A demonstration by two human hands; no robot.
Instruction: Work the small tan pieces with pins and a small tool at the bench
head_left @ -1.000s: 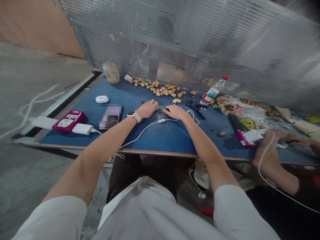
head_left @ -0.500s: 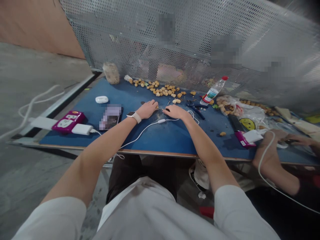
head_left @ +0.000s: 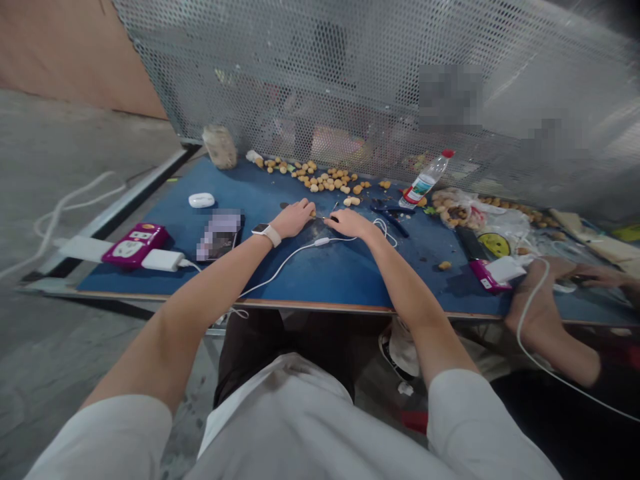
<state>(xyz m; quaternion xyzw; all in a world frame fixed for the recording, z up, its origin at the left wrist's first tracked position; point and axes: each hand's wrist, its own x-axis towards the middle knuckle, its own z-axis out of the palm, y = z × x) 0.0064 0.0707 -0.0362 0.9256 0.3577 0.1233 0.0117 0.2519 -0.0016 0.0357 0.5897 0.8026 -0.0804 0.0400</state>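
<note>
We hold a small yellowish-brown piece point(head_left: 313, 213) at the fingertips of our left hand point(head_left: 294, 219), at the blue flat tabletop point(head_left: 320, 273); the fingers partly hide it. Our right hand point(head_left: 351, 223) closes on a slim dark tool point(head_left: 334, 219), its thin metal end directed at the piece. Rounded tan lumps point(head_left: 330, 180) lie beyond both hands; blue-handled pliers point(head_left: 397, 222) lie right of them.
</note>
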